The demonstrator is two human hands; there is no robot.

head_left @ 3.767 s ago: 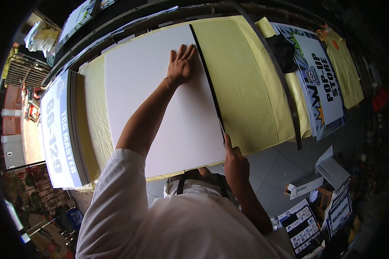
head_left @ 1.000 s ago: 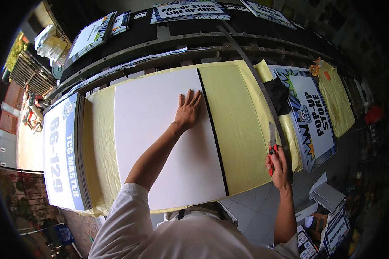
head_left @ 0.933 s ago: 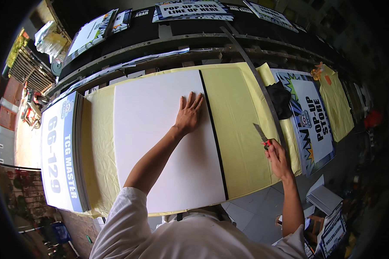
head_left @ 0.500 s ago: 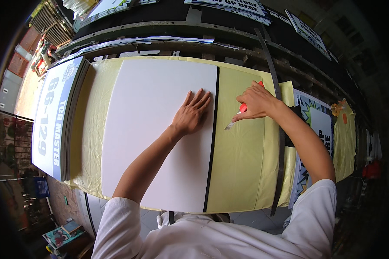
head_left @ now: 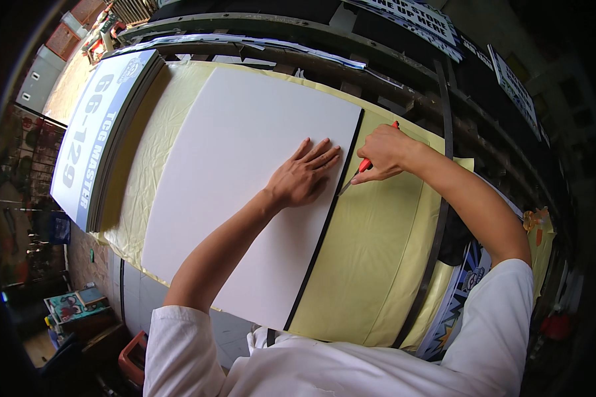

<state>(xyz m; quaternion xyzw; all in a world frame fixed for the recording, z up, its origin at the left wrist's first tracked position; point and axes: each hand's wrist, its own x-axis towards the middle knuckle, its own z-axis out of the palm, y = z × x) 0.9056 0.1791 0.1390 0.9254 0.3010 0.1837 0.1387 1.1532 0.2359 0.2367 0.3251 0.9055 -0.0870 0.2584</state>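
A large white board (head_left: 245,172) lies flat on a yellow sheet (head_left: 371,258) that covers the table. My left hand (head_left: 304,175) presses flat on the board near its right edge, fingers spread. A thin black straightedge (head_left: 324,225) runs along that right edge. My right hand (head_left: 384,152) grips a red-handled utility knife (head_left: 359,170), whose blade tip meets the straightedge just right of my left fingertips.
A stack of printed blue-and-white sign boards (head_left: 93,132) lies at the left end of the table. A long black bar (head_left: 437,218) crosses the yellow sheet on the right. More printed signs (head_left: 470,284) sit at the right, and shelving with signs (head_left: 417,13) runs behind.
My right hand swung in from the right side with the knife and brought the blade to the straightedge. My left hand stayed pressed on the board. The view tilted.
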